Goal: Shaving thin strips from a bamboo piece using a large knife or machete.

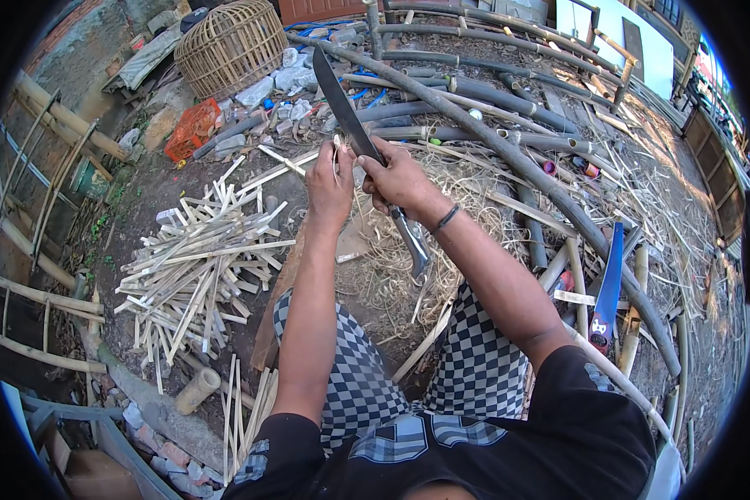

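My right hand (402,179) is wrapped round a machete (342,100), its long dark blade pointing up and slightly left. The curved end of its handle shows below my palm. Close beside it, my left hand (329,190) is closed with the fingertips pinching a thin pale bamboo strip (338,150), mostly hidden by the fingers. The blade passes right next to that strip; whether they touch I cannot tell. Below both hands lies a heap of curly bamboo shavings (392,250). To the left is a big pile of split bamboo sticks (204,258).
A blue-bladed saw (610,283) lies at right beside long bamboo poles (508,142) that cross the ground. At the back stand a woven bamboo cage (229,50) and an orange crate (192,129), near rubble. A short bamboo piece (198,390) rests at lower left.
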Demonstrator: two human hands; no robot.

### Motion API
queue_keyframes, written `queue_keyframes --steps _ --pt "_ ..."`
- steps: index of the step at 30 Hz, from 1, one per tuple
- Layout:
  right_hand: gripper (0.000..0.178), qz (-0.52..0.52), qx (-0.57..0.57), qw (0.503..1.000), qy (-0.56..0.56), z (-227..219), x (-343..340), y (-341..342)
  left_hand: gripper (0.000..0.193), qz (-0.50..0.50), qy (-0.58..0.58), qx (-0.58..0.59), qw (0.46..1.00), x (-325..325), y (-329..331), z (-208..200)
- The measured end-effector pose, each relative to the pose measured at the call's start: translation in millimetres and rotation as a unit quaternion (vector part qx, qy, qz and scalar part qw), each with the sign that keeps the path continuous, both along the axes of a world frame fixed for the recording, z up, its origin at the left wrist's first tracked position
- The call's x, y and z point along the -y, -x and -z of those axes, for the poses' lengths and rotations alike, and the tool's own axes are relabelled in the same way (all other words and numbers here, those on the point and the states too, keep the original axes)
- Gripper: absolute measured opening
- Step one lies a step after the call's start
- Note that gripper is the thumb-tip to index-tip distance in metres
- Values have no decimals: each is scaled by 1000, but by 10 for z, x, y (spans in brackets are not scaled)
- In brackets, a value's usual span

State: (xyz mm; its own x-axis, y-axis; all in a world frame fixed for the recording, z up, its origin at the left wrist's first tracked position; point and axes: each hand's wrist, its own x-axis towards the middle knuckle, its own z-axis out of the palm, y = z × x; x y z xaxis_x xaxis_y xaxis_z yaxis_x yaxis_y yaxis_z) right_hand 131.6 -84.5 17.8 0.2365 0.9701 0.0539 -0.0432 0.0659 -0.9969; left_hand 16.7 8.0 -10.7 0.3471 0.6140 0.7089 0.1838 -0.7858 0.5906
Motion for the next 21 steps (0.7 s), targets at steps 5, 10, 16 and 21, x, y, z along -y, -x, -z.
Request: queue_keyframes --steps 5,10,16,21 --pt "30 31 38 998 -28 96 -52 13 20 -39 -6 30 999 56 -55 -23" --pt "34 15 49 999 -13 26 -10 49 23 -54 3 26 998 53 -12 -17" --pt "36 8 22 1000 -3 6 4 56 23 -38 6 44 998 27 -7 11" --pt "37 15 30 999 -9 50 -22 7 18 -6 29 112 993 148 -68 -78"
